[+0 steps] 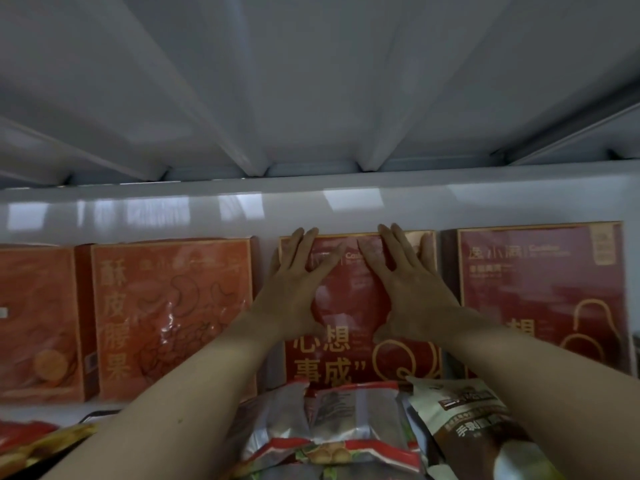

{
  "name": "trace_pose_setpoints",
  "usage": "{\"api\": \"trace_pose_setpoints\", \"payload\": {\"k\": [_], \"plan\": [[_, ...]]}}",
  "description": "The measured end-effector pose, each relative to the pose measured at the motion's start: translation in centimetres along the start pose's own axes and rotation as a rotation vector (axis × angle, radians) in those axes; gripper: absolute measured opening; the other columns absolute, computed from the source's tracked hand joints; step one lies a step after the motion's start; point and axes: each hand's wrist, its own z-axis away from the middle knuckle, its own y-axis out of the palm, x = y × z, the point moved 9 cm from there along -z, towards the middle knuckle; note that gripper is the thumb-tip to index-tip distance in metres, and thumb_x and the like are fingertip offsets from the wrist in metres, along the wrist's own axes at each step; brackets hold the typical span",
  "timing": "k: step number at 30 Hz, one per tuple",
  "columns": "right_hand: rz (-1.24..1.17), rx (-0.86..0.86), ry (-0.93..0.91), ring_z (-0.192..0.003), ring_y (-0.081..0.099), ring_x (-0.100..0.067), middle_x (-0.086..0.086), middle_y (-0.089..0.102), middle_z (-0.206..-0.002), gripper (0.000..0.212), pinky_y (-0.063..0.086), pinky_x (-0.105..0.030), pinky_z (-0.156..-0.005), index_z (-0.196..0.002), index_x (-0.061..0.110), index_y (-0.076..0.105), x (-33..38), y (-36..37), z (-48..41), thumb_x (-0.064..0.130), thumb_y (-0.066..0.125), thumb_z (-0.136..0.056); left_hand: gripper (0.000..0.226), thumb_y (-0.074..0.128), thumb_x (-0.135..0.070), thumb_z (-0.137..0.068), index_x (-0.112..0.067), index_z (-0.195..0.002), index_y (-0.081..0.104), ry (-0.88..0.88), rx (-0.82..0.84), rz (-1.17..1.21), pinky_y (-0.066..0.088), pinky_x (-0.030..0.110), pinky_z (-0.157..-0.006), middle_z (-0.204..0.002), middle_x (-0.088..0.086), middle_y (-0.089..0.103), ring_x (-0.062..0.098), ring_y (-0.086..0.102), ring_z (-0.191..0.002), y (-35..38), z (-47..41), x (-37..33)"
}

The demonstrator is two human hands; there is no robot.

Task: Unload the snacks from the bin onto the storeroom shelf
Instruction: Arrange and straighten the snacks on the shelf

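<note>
A dark red snack box (349, 344) with gold lettering stands upright at the back of the shelf, against the white wall. My left hand (294, 285) lies flat on its upper left face, fingers straight and reaching the top edge. My right hand (408, 285) presses flat on its upper right face the same way. Below my forearms lie loose snack bags: a silver and red bag (346, 424) and a white and brown bag (474, 424). The bin itself is not visible.
An orange snack box (173, 317) stands left of the held box, with another orange box (38, 323) beyond it. A second dark red box (540, 296) stands to the right. The ribbed underside of the upper shelf (311, 98) hangs close overhead. A yellow and red bag (38, 445) lies at lower left.
</note>
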Motion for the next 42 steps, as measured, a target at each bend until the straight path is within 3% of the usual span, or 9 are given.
{"api": "trace_pose_setpoints", "payload": {"k": [5,10,15,22,27,33,38,42], "plan": [[0.021,0.008,0.001,-0.137,-0.047,-0.027,-0.008,-0.049,-0.15,0.152,-0.017,-0.062,-0.115,-0.139,0.032,-0.044,-0.2,0.3,0.1,0.073,0.077,-0.056,0.145,0.088,-0.053,-0.057,-0.048,-0.142,-0.029,-0.016,0.01,-0.003,-0.01,0.058,-0.117,-0.148,-0.004,-0.051,0.022,-0.048,-0.135,0.6,0.0,-0.2],[0.024,0.016,-0.008,-0.137,-0.046,-0.028,-0.008,-0.048,-0.15,0.146,-0.017,-0.059,-0.116,-0.14,0.03,-0.043,0.1,0.5,0.6,0.071,0.074,-0.064,0.151,0.089,-0.056,-0.053,-0.045,-0.144,-0.032,-0.022,0.006,-0.023,-0.005,0.062,-0.117,-0.147,-0.001,-0.052,0.026,-0.047,-0.136,0.7,0.5,-0.3],[0.03,0.022,-0.039,-0.138,-0.045,-0.027,-0.01,-0.042,-0.154,0.13,-0.018,-0.055,-0.116,-0.15,0.026,-0.03,0.3,1.3,1.8,0.065,0.069,-0.076,0.153,0.088,-0.059,-0.053,-0.04,-0.146,-0.033,-0.046,0.041,-0.103,-0.001,0.059,-0.119,-0.146,0.002,-0.052,0.027,-0.048,-0.135,0.6,0.8,-0.3],[0.047,0.077,-0.086,-0.139,-0.041,-0.025,-0.009,-0.035,-0.158,0.106,-0.013,-0.051,-0.117,-0.156,0.028,-0.015,0.0,0.6,3.3,0.044,0.066,-0.089,0.136,0.084,-0.052,-0.066,-0.045,-0.145,-0.027,-0.063,0.13,-0.087,0.002,0.06,-0.117,-0.149,-0.003,-0.049,0.024,-0.042,-0.14,-0.6,1.3,-0.6],[-0.012,0.121,-0.09,-0.149,-0.023,-0.024,-0.006,-0.019,-0.164,0.085,0.001,-0.043,-0.124,-0.159,0.024,0.006,0.7,-0.4,4.7,0.044,0.058,-0.094,0.106,0.069,-0.056,-0.082,-0.03,-0.158,-0.001,-0.06,0.123,-0.147,-0.002,0.06,-0.12,-0.159,0.005,-0.032,0.028,-0.03,-0.146,-2.9,3.0,-0.5],[-0.07,0.191,-0.083,-0.147,0.019,-0.027,-0.005,0.026,-0.159,0.067,0.017,-0.041,-0.119,-0.153,0.025,0.026,2.5,-2.3,5.5,0.05,0.051,-0.096,0.077,0.051,-0.057,-0.094,-0.031,-0.156,0.014,-0.129,0.213,-0.132,0.013,0.043,-0.121,-0.166,0.001,0.002,0.022,0.003,-0.152,-4.6,6.1,-1.1],[-0.172,0.276,-0.065,-0.142,0.033,-0.031,-0.004,0.03,-0.159,0.066,0.033,-0.045,-0.113,-0.157,0.036,0.012,4.9,-2.8,5.6,0.059,0.035,-0.099,0.069,0.046,-0.056,-0.097,-0.029,-0.155,0.02,-0.177,0.295,-0.128,0.024,0.038,-0.118,-0.164,0.0,0.018,0.023,0.021,-0.148,-7.0,8.6,-2.2],[-0.212,0.286,-0.079,-0.144,0.029,-0.028,-0.002,0.026,-0.161,0.065,0.03,-0.043,-0.114,-0.156,0.032,0.016,7.5,-4.5,6.5,0.057,0.035,-0.1,0.064,0.044,-0.059,-0.096,-0.032,-0.152,0.029,-0.216,0.305,-0.138,0.037,0.038,-0.111,-0.157,0.001,0.034,0.025,0.036,-0.14,-8.8,10.6,-1.4]]}}
